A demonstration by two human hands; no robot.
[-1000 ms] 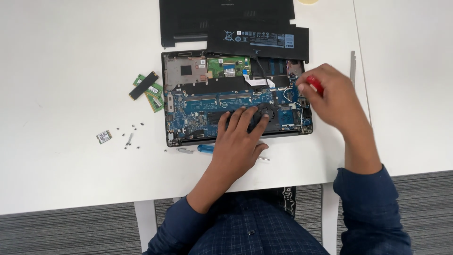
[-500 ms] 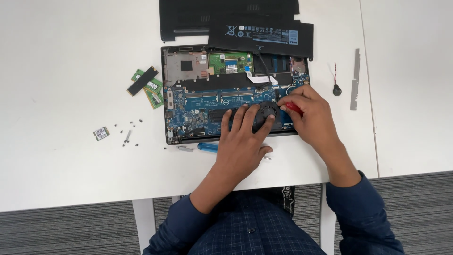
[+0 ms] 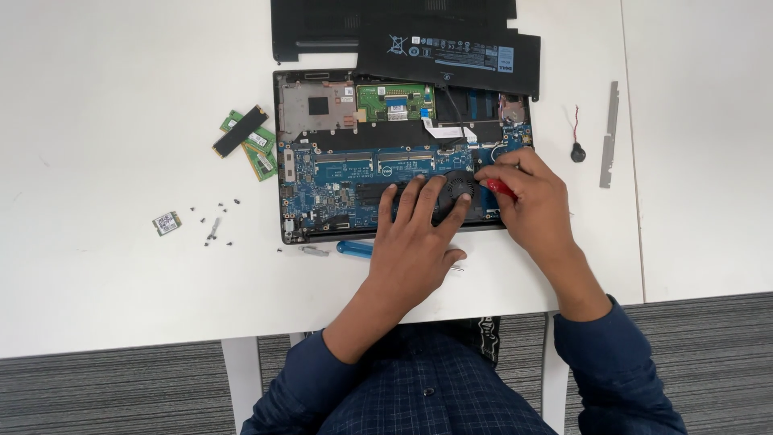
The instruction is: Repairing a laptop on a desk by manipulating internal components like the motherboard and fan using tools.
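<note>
The white table (image 3: 121,97) carries an opened laptop (image 3: 322,173), its blue board bare; the black battery (image 3: 451,56) lies along its far edge; the left hand (image 3: 419,234) rests spread, fingers on the round fan (image 3: 460,187); the right hand (image 3: 531,197) grips a red-handled screwdriver (image 3: 499,188) just beside it.

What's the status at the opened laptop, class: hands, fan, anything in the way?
Left hand flat on fan. Right hand grips red-handled screwdriver beside it. Blue screwdriver lies nearby.
</note>
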